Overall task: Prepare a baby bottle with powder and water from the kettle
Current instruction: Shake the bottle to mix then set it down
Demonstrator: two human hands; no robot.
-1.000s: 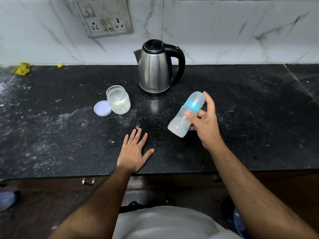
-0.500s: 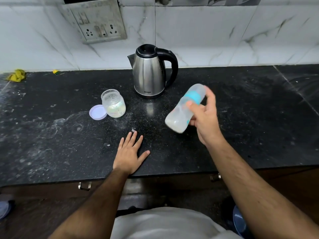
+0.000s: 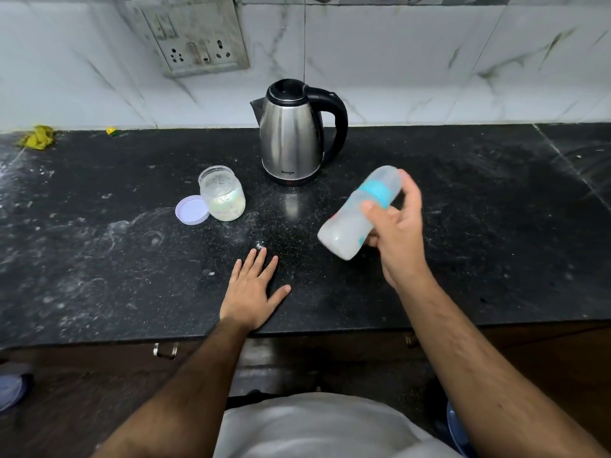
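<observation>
Cloudy plastic baby bottle (image 3: pixel 350 223), teal-collared, tilted in right hand (image 3: pixel 396 233).

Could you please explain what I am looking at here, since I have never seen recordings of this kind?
There is no machine: a person wears a camera on the head, looking forward and down, so the two bare arms are their own. The right hand grips a capped baby bottle, tilted above the black counter, with cloudy contents. The left hand rests flat on the counter. Further back stands a steel kettle, lid closed. To its left is an open powder jar, with its lilac lid lying beside it. Some powder is spilled on the counter.
</observation>
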